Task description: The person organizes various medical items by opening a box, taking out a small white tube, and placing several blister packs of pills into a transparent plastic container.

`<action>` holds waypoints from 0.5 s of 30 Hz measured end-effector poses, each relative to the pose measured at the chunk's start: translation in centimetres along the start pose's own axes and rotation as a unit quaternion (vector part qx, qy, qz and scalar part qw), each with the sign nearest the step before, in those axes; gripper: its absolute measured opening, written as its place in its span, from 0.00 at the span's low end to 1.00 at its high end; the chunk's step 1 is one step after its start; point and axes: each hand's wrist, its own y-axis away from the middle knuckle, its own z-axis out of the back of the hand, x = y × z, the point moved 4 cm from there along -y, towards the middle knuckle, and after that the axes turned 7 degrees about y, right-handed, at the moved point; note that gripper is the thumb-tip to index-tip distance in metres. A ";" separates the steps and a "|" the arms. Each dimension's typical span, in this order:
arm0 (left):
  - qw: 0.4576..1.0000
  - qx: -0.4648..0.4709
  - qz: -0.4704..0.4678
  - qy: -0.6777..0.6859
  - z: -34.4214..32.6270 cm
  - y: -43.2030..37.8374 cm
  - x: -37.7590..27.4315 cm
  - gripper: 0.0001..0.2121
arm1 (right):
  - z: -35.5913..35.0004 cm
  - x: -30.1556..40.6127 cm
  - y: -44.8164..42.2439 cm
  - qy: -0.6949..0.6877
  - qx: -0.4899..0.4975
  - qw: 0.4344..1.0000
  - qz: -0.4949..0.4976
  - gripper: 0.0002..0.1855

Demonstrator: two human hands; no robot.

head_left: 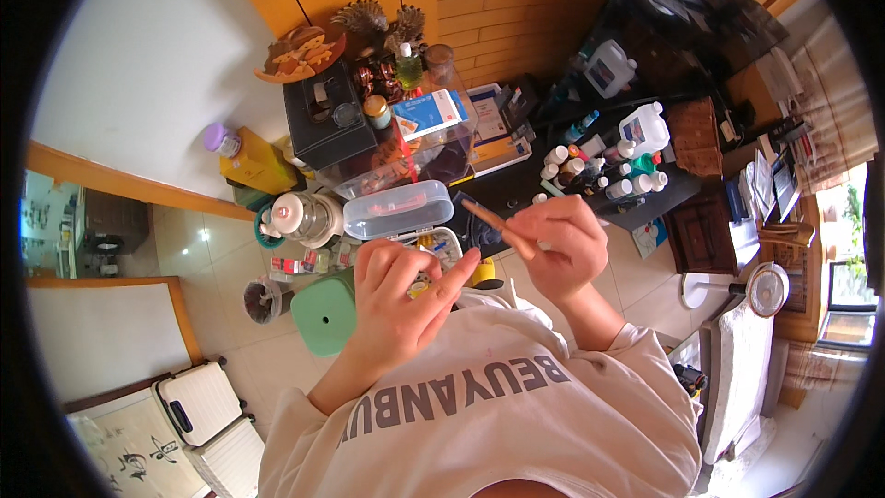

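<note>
My right hand (563, 245) pinches a thin brown strip or stick (482, 213) between thumb and fingers, its far end slanting up and left. To the left, my left hand (401, 297) has its index finger stretched towards the right hand and the other fingers loosely bent; I see nothing held in it. Behind the left hand stands a plastic storage box (453, 247) with small items inside, partly hidden by the fingers. Its clear lid (397, 209), with a pink handle, is tipped back. A dark, see-through object (477, 228) lies beyond the gap between my hands.
White-capped bottles (574, 169) and a white jug (644, 130) crowd the dark cabinet at right. A glass kettle (304, 218) stands left of the box. Below it are a green stool (325, 315) and a waste bin (263, 301). A fan (766, 289) stands far right.
</note>
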 end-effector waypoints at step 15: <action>1.000 0.022 -0.001 -0.009 0.8 0.0 -0.4 0.13 | -0.4 2.4 -1.8 0.001 0.217 0.964 0.157 0.12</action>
